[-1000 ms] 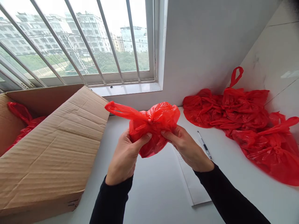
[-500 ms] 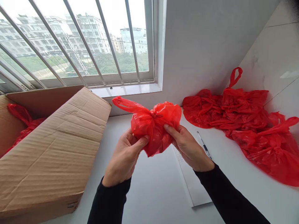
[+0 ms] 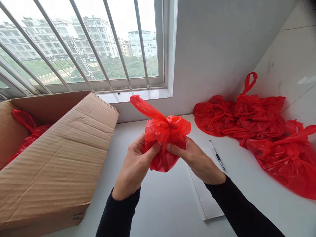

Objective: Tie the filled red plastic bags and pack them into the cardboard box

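Note:
Between both hands, above the white table point(image 3: 158, 204), a knotted red plastic bag point(image 3: 164, 161) is held up. Its twisted handle loop sticks up toward the upper left, and what it contains is hidden. My left hand point(image 3: 138, 161) grips the bag's left side, thumb pressed on the front. On the other side my right hand point(image 3: 195, 156) grips it the same way, the two thumbs close together below the knot. Under my right forearm lie a white notepad point(image 3: 207, 197) and a pen point(image 3: 217, 155) with a black grip.
At left stands an open cardboard box point(image 3: 56, 158) with red plastic bags point(image 3: 34, 135) inside. Several more red bags point(image 3: 259, 128) lie heaped at right against the wall. A barred window point(image 3: 98, 49) with a white sill point(image 3: 138, 94) is behind the table.
The bag has turned and shifted slightly right and down, its handle loop now standing more upright. My thumbs have come closer together on its front.

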Available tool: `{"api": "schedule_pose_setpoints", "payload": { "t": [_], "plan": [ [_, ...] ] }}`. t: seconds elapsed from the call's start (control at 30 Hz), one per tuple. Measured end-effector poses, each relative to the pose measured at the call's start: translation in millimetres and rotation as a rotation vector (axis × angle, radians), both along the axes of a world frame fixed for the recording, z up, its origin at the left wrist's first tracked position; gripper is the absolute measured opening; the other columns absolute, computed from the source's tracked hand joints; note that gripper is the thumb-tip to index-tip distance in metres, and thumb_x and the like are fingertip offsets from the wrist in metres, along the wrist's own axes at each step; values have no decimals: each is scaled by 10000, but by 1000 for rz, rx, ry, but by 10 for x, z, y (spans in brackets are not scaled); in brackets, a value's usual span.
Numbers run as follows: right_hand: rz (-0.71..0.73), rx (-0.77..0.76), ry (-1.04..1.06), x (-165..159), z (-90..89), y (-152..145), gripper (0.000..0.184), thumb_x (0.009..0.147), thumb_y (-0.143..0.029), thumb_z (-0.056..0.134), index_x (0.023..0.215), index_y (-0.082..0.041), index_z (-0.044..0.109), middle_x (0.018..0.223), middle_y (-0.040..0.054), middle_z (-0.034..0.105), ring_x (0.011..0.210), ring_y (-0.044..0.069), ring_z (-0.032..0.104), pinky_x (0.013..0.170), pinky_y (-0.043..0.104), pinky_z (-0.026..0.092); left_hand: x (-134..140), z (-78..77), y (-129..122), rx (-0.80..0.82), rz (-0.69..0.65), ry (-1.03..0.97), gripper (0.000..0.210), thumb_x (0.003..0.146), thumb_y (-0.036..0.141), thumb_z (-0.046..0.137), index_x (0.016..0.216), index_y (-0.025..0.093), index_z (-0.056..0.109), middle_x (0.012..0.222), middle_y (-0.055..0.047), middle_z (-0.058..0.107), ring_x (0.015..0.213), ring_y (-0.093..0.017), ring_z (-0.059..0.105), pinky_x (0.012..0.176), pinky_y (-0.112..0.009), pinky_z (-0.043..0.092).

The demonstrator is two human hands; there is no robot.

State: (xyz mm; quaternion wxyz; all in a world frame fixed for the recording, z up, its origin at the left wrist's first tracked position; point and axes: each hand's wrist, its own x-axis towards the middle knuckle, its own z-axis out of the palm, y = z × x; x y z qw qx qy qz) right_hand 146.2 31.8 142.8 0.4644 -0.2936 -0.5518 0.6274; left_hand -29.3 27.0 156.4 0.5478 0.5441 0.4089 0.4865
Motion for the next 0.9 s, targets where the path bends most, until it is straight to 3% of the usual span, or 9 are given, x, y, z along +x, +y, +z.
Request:
{"api": "schedule_pose_setpoints", "payload": {
  "t": [0.17, 0.3, 0.4, 0.53, 0.7, 0.83, 0.9],
  "plan": [
    [-69, -6, 4, 33, -27, 31, 114, 957, -321, 608, 978, -222, 661, 972, 25, 660, 962, 212, 588, 926, 391, 476, -66, 18, 4, 42, 9, 76, 323, 968, 289, 594, 1286, 317, 643, 1156, -12, 693, 963, -170, 612, 796, -253, 501],
    [-54, -57, 8, 34, -31, 27, 56, 931, -235, 591, 949, -220, 642, 948, 8, 639, 952, 197, 565, 908, 366, 460, -84, 29, 7, 69, 8, 101, 372, 953, 363, 624, 1316, 284, 616, 1232, -53, 673, 1029, -216, 621, 846, -308, 513],
    [-79, -80, -27, 29, -68, -2, 68, 925, -265, 589, 915, -215, 635, 913, 8, 640, 913, 198, 559, 861, 359, 463, -84, 33, -2, 48, 28, 110, 443, 940, 350, 631, 1371, 279, 558, 1333, -80, 630, 1109, -246, 612, 897, -349, 513],
    [-226, -104, -181, 11, -173, -10, 154, 899, -367, 630, 915, -214, 629, 882, 21, 664, 870, 223, 581, 830, 390, 475, -81, 66, -78, 63, 144, 126, 611, 899, 311, 660, 1463, 285, 427, 1482, -85, 496, 1286, -260, 512, 997, -383, 485],
    [-251, -46, -282, -57, -364, 42, 449, 823, -518, 709, 1175, -260, 604, 1139, 87, 699, 1083, 330, 630, 927, 483, 516, 39, 71, -268, 243, 177, 365, 402, 865, 328, 690, 1257, 270, 624, 1315, -85, 580, 1223, -277, 523, 1091, -423, 404],
    [-224, -29, -303, 49, -582, -23, 519, 639, -545, 829, 1075, -299, 692, 1115, 132, 730, 1046, 386, 665, 869, 497, 570, 100, 12, -335, 176, 214, 451, 550, 675, 398, 844, 1186, 278, 679, 1155, -104, 621, 1089, -330, 564, 995, -484, 460],
    [-261, -18, -304, 185, -695, -93, 422, 683, -599, 765, 997, -319, 732, 1012, 139, 750, 932, 379, 699, 787, 494, 592, 56, 25, -351, 172, 248, 364, 454, 714, 362, 812, 1150, 300, 702, 1093, -76, 657, 1020, -296, 601, 958, -450, 474]
  ]
}}
